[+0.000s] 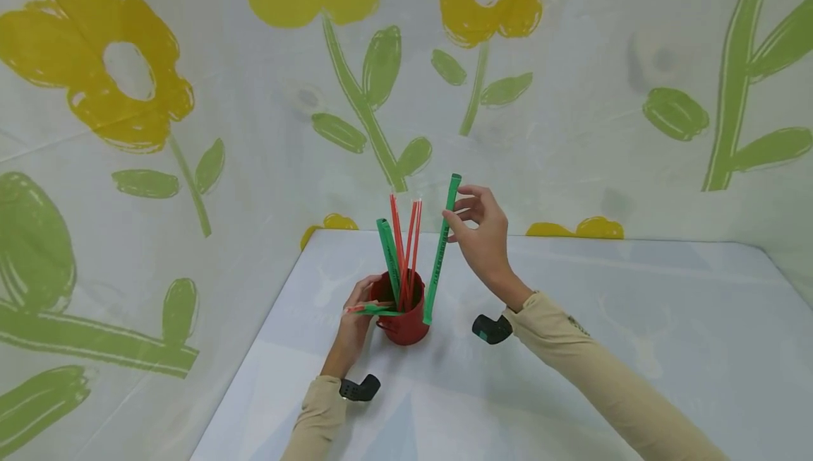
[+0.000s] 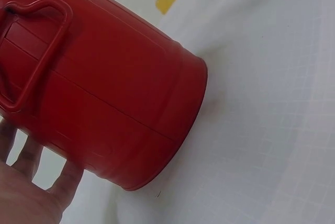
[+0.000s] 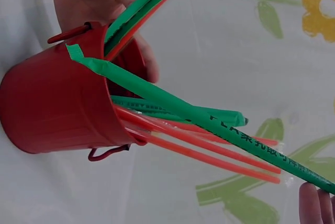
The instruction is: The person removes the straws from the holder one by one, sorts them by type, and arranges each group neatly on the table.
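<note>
A red metal bucket (image 1: 406,332) with small wire handles stands on the table, its wall large in the left wrist view. My left hand (image 1: 351,328) grips its left side, fingers against the wall. Up to the right of the bucket, my right hand (image 1: 485,235) pinches a green paper-wrapped straw (image 1: 438,263) with dark printing near its upper end. The straw slants down, its crimped lower end overlapping the bucket's right side in the head view. Inside the bucket stand a green-wrapped straw (image 1: 388,253) and several red straws (image 1: 414,242) in clear wrappers. A green and a red straw (image 3: 149,12) lean over the rim towards my left hand.
The bucket stands on a pale table (image 1: 603,320). A white curtain (image 1: 254,164) with yellow flowers and green leaves hangs behind and to the left. Dark camera mounts (image 1: 492,329) sit on both wrists, below the beige sleeves.
</note>
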The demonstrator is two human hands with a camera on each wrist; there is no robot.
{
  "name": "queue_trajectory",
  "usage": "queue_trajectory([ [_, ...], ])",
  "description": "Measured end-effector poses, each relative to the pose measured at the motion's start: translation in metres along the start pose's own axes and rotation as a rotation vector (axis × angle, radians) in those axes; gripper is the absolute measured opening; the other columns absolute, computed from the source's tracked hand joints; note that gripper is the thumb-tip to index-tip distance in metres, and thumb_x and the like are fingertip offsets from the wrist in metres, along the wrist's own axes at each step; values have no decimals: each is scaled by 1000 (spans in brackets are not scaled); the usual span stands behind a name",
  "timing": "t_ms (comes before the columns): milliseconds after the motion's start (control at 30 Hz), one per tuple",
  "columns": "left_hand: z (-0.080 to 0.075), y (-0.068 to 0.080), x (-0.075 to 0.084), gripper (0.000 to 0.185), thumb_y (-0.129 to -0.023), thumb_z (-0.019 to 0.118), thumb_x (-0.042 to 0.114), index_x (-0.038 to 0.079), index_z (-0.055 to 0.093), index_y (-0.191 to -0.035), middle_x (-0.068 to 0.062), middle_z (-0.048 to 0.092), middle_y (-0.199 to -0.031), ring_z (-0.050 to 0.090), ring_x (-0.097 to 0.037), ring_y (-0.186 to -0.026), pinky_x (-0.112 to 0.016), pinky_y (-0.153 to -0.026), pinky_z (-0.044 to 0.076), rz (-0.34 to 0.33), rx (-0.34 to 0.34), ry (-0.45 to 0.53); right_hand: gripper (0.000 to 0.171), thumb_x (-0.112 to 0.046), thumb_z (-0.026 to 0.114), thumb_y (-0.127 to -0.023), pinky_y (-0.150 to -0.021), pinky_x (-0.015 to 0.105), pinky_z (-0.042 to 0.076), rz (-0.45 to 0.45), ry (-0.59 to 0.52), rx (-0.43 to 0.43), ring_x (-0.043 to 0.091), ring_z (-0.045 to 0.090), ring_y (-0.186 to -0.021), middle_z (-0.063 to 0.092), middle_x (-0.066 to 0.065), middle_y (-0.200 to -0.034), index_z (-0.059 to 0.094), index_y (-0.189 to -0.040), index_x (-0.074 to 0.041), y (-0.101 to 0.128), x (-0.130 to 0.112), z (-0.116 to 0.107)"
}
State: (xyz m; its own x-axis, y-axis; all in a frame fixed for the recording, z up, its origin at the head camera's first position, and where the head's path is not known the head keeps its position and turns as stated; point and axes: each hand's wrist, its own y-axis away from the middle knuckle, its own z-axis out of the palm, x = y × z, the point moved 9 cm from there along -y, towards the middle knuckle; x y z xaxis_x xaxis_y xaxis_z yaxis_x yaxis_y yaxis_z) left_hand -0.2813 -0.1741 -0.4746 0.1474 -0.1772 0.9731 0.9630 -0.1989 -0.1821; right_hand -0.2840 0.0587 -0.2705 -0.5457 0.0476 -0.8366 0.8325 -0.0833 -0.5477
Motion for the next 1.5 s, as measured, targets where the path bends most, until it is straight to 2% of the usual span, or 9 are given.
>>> queue_trajectory([
  [300, -3, -1, -2, 43, -95, 37, 14, 12, 42, -137, -9, 44, -141, 37, -25, -130, -53, -107, 20, -23, 27, 8, 39, 3, 62, -86, -60, 48, 54, 85, 52, -19, 40, 61, -81, 57, 26, -96, 48, -121, 8, 8, 17, -2],
  [600, -1, -1, -3, 44, -94, 36, 14, 10, 41, -137, -10, 43, -142, 36, -25, -131, -54, -107, 20, -13, 29, 2, 39, 4, 61, -86, -58, 43, 54, 150, 67, -36, 43, 60, -81, 56, 27, -95, 48, -122, 10, 16, 35, -4],
  [900, 1, 0, -3, 44, -94, 35, 15, 12, 42, -137, -10, 42, -141, 37, -28, -129, -54, -106, 20, -31, 42, 16, 40, 4, 63, -85, -58, 50, 53, 202, 73, -44, 43, 61, -80, 56, 27, -95, 49, -122, 9, 23, 52, -2],
  [967, 1, 1, -2, 44, -94, 35, 16, 14, 42, -138, -9, 42, -142, 36, -29, -130, -55, -107, 19, -33, 43, 12, 41, 2, 64, -85, -58, 51, 53, 216, 76, -43, 42, 62, -80, 56, 26, -96, 49, -123, 8, 23, 66, -1],
  [1133, 1, 1, -2, 44, -94, 36, 17, 14, 41, -138, -9, 42, -142, 35, -29, -130, -56, -107, 19, -33, 38, 9, 42, -5, 67, -85, -56, 41, 55, 245, 82, -39, 35, 63, -79, 58, 21, -96, 52, -123, -1, 23, 101, -2],
  [1200, 1, 1, -1, 44, -94, 35, 16, 13, 41, -138, -10, 42, -142, 35, -29, -130, -56, -107, 19, -28, 33, 3, 40, -5, 68, -85, -55, 38, 55, 248, 88, -37, 32, 63, -78, 58, 18, -95, 53, -122, -4, 23, 104, -3],
  [1367, 2, 1, 0, 45, -94, 33, 15, 11, 40, -139, -13, 42, -141, 36, -28, -130, -56, -107, 19, -15, 24, 2, 39, -3, 67, -84, -56, 45, 54, 263, 92, -28, 30, 63, -76, 58, 17, -93, 53, -120, -3, 25, 110, -3],
  [1500, 2, 1, -1, 44, -95, 33, 14, 11, 41, -138, -12, 43, -141, 36, -29, -130, -56, -106, 19, -15, 27, 12, 39, -3, 67, -84, -54, 39, 55, 296, 106, -25, 28, 62, -76, 58, 16, -93, 53, -120, -4, 27, 116, -3],
])
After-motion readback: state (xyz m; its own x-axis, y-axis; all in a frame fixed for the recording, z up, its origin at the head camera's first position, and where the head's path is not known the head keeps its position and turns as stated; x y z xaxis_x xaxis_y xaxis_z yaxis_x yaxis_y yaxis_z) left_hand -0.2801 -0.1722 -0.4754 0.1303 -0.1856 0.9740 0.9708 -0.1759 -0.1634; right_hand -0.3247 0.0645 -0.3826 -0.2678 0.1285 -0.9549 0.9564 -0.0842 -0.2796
